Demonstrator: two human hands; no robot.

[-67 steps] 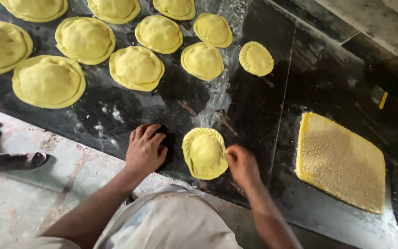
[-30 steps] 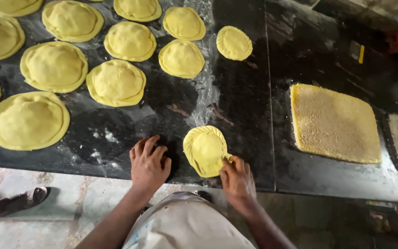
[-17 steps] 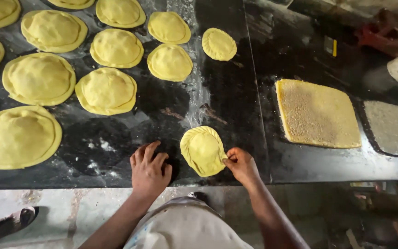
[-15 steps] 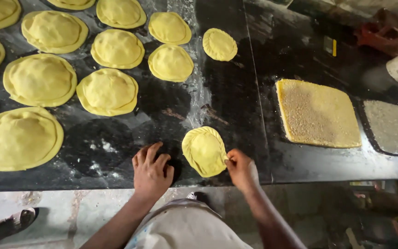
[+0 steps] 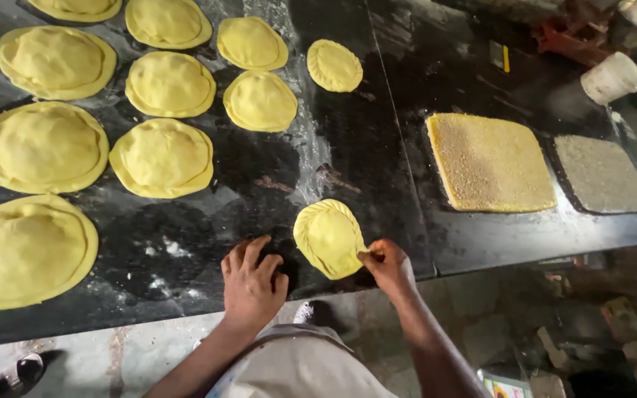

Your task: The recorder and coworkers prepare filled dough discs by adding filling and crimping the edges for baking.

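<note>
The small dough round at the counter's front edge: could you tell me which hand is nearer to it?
Right. The right hand pinches the dough round at its lower right rim; the left hand rests flat on the counter just left of it.

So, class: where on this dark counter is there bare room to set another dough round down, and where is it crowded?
Free: the dark strip between the small round and the crumb-coated slab, and the patch above the left hand, below the nearest finished round. Crowded: the upper left, packed with rounds.

Soft matt yellow dough round (image 5: 329,238), glossy black stone counter (image 5: 422,88) dusted with flour, rough grainy slab (image 5: 489,161)
</note>
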